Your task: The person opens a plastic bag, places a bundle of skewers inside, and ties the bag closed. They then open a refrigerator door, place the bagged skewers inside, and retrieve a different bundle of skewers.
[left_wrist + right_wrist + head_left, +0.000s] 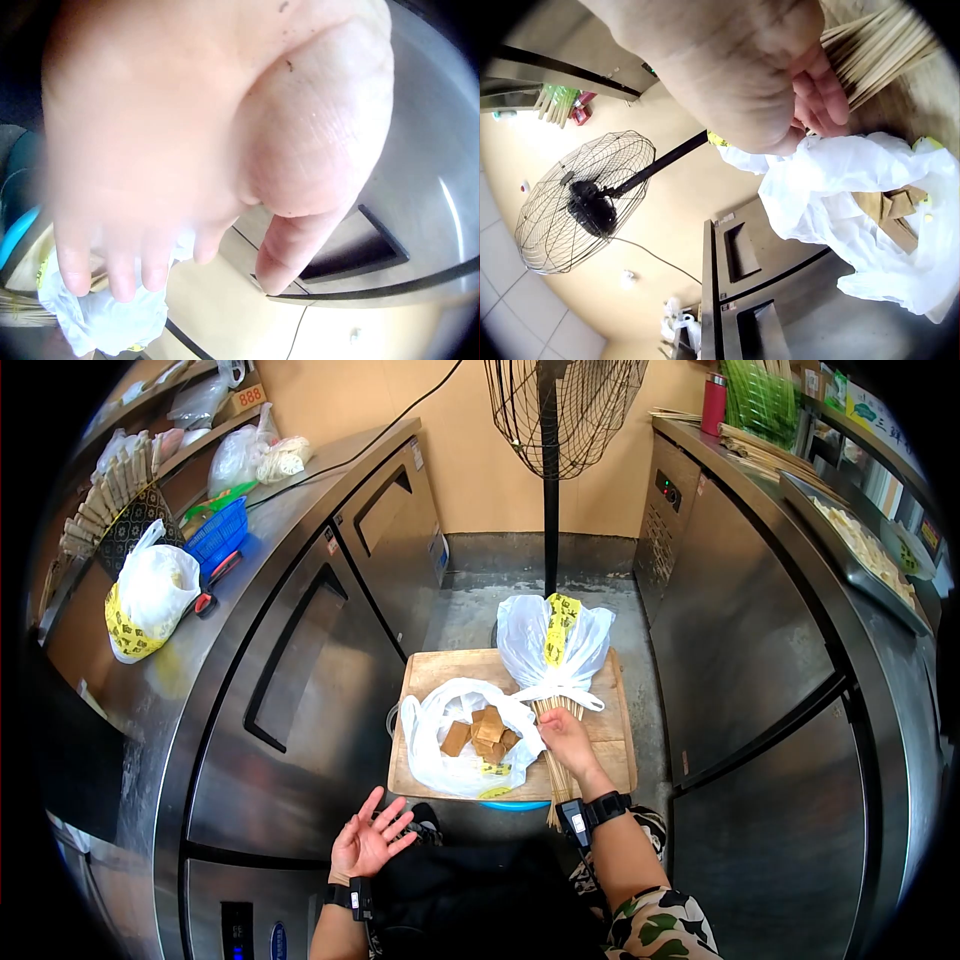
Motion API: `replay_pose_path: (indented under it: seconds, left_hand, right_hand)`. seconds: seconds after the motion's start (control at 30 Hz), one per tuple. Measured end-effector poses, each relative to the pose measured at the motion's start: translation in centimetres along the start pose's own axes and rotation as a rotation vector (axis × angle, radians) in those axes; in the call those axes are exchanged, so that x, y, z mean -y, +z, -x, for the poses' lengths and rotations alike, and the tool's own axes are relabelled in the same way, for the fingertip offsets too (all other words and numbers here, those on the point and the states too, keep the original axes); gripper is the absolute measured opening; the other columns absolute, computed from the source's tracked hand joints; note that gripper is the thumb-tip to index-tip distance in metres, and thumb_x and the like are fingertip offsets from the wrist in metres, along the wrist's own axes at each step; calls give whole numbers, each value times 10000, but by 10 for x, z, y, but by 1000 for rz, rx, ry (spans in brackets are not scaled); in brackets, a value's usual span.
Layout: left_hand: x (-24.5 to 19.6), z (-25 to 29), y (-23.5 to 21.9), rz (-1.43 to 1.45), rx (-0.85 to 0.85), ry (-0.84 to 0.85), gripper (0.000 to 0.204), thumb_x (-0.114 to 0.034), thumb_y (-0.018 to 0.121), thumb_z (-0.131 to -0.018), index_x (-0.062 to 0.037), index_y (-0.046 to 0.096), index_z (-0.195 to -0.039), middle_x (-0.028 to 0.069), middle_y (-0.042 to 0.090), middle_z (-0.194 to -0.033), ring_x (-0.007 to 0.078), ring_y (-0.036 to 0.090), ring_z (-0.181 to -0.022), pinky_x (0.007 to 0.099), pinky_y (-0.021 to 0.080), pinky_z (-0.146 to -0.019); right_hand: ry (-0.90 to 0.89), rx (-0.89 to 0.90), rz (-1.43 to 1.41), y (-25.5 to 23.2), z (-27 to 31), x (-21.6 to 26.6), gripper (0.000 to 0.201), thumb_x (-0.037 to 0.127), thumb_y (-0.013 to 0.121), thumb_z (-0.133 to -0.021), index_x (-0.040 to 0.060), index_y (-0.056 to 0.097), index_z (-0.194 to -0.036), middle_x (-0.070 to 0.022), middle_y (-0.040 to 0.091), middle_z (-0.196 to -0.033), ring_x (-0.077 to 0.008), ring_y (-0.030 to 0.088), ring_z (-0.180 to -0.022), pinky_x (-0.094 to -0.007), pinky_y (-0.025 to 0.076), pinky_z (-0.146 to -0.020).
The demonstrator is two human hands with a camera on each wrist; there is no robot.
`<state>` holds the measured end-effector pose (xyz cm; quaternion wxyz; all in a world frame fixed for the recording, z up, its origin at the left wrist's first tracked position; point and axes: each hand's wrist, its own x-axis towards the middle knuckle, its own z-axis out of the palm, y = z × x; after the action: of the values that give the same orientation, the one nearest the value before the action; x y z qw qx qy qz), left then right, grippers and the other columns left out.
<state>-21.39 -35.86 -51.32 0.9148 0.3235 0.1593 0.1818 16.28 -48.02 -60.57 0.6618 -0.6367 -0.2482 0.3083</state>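
My left hand (367, 847) is held palm up in front of the wooden board (628, 760), its fingers spread and nothing in it. My right hand (568, 745) is over the board, fingers bent, beside a bundle of thin bamboo skewers (560, 775). Its fingertips are right at the skewers and the rim of an open white plastic bag (430, 765); I cannot tell whether they pinch anything. Brown flat pieces (488, 732), like dried tofu, lie in that bag. A second white bag (520, 635) with yellow print covers the skewers' far ends.
A black fan (551, 490) on a pole stands behind the board. Steel cabinets (300, 660) flank both sides. The left counter holds a tied white bag (160, 585) and a blue basket (217, 538); a metal tray (860, 550) is on the right one.
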Motion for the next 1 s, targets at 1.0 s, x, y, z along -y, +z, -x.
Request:
replay_pose_path:
  seconds: [1.0]
  left_hand:
    - [1, 1, 2, 14, 22, -16, 643, -403, 527, -928, -210, 263, -1481, 173, 296, -1499, 361, 317, -1363, 570, 251, -1097]
  right_hand:
    - [-126, 9, 244, 4, 9, 10, 87, 5, 555, -823, 27, 575, -905, -52, 628, -771, -134, 611, -699, -280, 497, -643]
